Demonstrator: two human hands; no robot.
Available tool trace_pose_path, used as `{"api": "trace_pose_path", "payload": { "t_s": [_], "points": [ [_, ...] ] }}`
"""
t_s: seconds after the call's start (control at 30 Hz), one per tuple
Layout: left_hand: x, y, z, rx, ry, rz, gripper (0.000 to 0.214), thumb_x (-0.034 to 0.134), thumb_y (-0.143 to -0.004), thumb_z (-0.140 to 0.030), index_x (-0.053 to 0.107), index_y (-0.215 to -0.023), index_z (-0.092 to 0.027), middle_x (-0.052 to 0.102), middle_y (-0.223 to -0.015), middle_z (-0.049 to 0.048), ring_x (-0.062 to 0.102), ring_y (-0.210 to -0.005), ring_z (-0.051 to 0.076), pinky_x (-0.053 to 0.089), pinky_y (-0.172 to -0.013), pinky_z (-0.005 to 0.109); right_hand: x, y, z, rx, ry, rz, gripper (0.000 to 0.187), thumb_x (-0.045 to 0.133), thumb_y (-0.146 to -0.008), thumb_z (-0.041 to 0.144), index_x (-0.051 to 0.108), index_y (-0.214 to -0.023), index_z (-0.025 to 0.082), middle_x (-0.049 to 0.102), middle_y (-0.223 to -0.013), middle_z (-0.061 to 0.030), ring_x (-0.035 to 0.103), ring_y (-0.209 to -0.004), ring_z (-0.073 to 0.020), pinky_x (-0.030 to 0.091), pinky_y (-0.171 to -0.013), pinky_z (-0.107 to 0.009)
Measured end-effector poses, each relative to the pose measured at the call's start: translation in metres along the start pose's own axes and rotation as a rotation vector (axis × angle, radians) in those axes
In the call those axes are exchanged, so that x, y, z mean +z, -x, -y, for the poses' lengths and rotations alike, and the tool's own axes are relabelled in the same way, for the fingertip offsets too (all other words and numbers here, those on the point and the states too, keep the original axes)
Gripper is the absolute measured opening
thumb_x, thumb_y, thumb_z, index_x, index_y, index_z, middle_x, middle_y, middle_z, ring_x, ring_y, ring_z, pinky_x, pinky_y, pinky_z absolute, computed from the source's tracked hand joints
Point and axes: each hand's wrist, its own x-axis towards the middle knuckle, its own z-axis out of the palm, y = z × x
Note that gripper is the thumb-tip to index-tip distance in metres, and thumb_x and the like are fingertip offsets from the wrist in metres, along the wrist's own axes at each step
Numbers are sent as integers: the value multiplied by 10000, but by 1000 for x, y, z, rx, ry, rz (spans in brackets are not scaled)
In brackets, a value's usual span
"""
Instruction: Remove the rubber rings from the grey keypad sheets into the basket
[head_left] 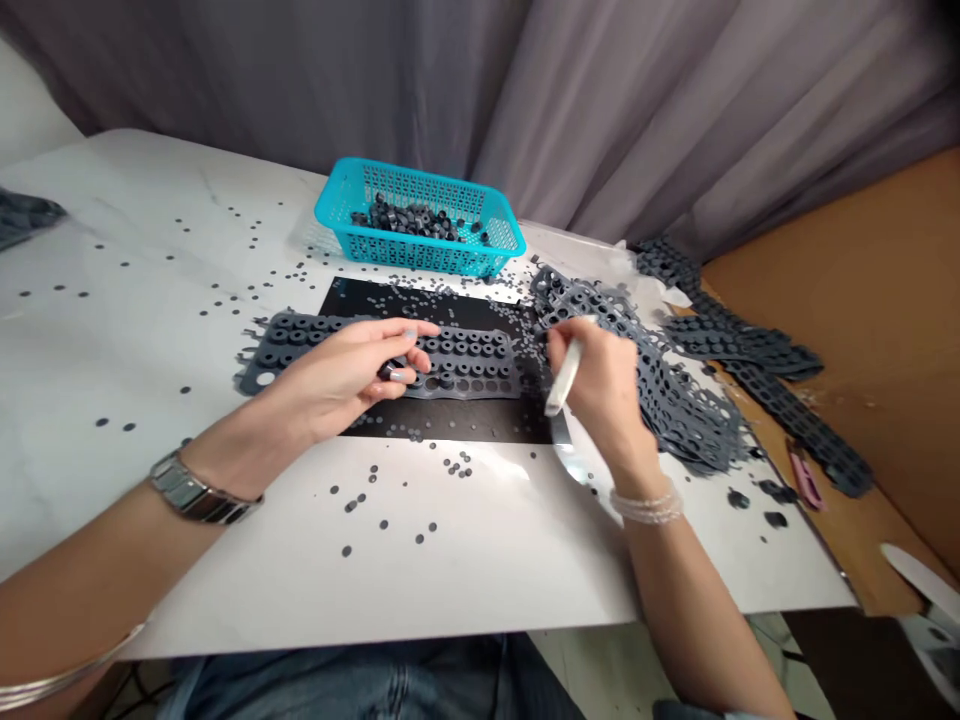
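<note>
View from my head, looking down at a white table [487,560]. My left hand [345,378] lies palm down across a grey rubber sheet [472,355] studded with rows of small rings. The fingers are drawn in narrow, and the thumb and fingertips [405,375] pinch one dark ring [390,371] just above the sheet's near edge. The sheet runs out from under this hand on both sides: its left end [266,360] shows beyond my knuckles, and its longer part stretches right toward my other hand.

My right hand [600,385] is closed around a white tool [564,378], which is held slanted with its lower tip pointing down at the black mat [450,420] under the sheet. The tool's tip is just beside the sheet's right end; I cannot tell whether it touches. The two hands are near each other, with the ringed part of the sheet between them.

Behind the mat stands a blue basket [420,250] with loose rings in it. To the right of my right hand lies a heap of punched sheets [690,410], and past it, near the table's edge, a pink cutter [806,478]. Small grey dots [382,523] are scattered over the table. A watch [191,490] is on my left wrist and a bead bracelet [649,505] on my right.
</note>
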Motion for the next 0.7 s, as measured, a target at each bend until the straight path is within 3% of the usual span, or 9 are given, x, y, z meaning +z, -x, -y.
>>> {"api": "trace_pose_path", "payload": {
  "t_s": [0.13, 0.23, 0.3, 0.37, 0.43, 0.6, 0.7],
  "points": [
    [-10, -1, -6, 45, -53, 7, 289, 628, -807, -180, 719, -1081, -170, 509, -680, 17, 346, -495, 68, 173, -413, 230, -19, -12, -33, 94, 233, -73, 348, 581, -911, 420, 728, -991, 115, 680, -689, -172, 567, -613, -231, 351, -634, -359],
    [-15, 0, -7, 215, -483, -25, 203, 640, -809, -335, 763, -911, -210, 369, -549, -32, 276, -471, 95, 184, -460, 275, -25, -11, -30, 69, 153, -200, 474, 492, -959, 509, 709, -1092, 108, 693, -710, -161, 590, -634, -226, 384, -669, -368],
    [-17, -1, -5, 365, -847, -90, 154, 667, -769, -352, 768, -775, -236, 376, -500, -31, 329, -475, 117, 239, -510, 296, -23, -7, -17, 64, -91, -191, 567, 343, -998, 572, 699, -1113, 146, 683, -687, -105, 580, -588, -186, 420, -639, -339],
    [-18, -2, 0, 475, -1090, -125, 127, 672, -740, -317, 780, -765, -255, 471, -507, -15, 431, -506, 148, 296, -568, 308, -16, -1, 1, 97, -423, -60, 679, 207, -991, 644, 675, -1167, 185, 661, -667, -58, 556, -528, -153, 433, -541, -295],
    [-18, -3, 5, 515, -1195, -117, 181, 658, -744, -311, 800, -845, -266, 599, -590, 16, 544, -591, 195, 342, -623, 316, -6, 6, 20, 107, -652, 129, 723, 202, -966, 694, 706, -1075, 187, 646, -685, -53, 579, -540, -142, 429, -471, -262],
    [-17, -3, 10, 494, -1288, -108, 266, 642, -782, -358, 796, -981, -271, 729, -765, 56, 656, -785, 272, 397, -708, 325, 21, 22, 52, 129, -874, 463, 435, 595, -873, 608, 661, -891, 179, 638, -683, -19, 601, -565, -124, 467, -422, -207],
    [-16, -3, 11, 493, -1333, -131, 316, 639, -793, -364, 779, -1062, -274, 716, -735, 47, 655, -761, 267, 399, -709, 326, 33, 25, 57, 156, -903, 565, 318, 668, -849, 494, 630, -838, 178, 650, -677, -4, 603, -545, -111, 523, -466, -213]
  ]
}}
